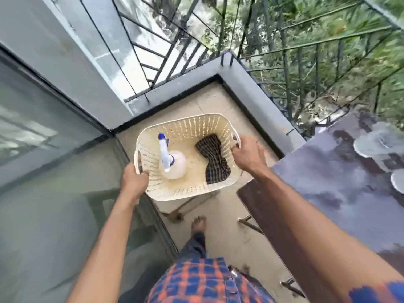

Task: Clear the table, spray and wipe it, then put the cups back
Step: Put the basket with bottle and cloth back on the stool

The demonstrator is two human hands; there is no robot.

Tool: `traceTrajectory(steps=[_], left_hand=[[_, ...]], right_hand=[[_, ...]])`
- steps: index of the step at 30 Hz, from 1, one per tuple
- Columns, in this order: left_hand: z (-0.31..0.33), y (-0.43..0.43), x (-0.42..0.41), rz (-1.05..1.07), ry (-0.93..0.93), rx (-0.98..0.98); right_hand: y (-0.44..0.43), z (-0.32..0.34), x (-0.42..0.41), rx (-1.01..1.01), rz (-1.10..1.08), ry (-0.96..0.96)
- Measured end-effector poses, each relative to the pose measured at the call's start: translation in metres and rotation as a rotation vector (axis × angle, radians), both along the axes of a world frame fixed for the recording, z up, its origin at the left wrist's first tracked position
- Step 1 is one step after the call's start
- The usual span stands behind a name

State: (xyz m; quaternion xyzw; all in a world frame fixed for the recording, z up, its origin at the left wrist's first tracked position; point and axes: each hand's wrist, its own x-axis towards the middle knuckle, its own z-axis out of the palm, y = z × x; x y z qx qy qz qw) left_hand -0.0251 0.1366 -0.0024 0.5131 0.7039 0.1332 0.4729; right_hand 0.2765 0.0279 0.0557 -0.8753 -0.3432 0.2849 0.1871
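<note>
I hold a cream plastic basket (192,125) by its two side handles above the balcony floor. My left hand (133,182) grips the left handle and my right hand (248,154) grips the right one. Inside the basket stands a clear spray bottle (173,164) with a white and blue trigger head. Beside it lies a dark checked cloth (213,161). The dark glossy table (341,189) is at my right, with pale round shapes (380,142) on its far part, too blurred to identify.
A glass sliding door (54,160) runs along my left. A grey ledge (258,99) and black metal railing (284,62) close the balcony ahead. A folding stand's legs (185,204) show under the basket. My bare foot (198,224) is on the tiled floor.
</note>
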Motion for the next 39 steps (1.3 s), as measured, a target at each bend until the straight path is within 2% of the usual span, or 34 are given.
traceTrajectory(steps=[3,9,22,30,34,39], left_hand=[[0.002,0.004,-0.012,0.110,0.012,-0.020],[-0.050,-0.005,-0.028,0.309,-0.020,-0.105],[-0.131,-0.008,-0.033,0.355,-0.003,-0.193],[-0.147,-0.004,-0.043,0.306,0.015,-0.228],[-0.136,0.000,-0.036,0.384,-0.024,-0.204],[-0.098,0.008,-0.027,0.519,0.031,-0.074]], right_hand=[[0.042,-0.020,-0.017,-0.014,0.038,0.083],[0.087,-0.074,-0.040,-0.108,0.148,0.140],[0.113,-0.165,-0.047,-0.252,0.240,0.180],[0.113,-0.167,-0.047,-0.270,0.229,0.220],[0.111,-0.158,-0.047,-0.260,0.210,0.231],[0.097,-0.130,-0.042,-0.226,0.154,0.291]])
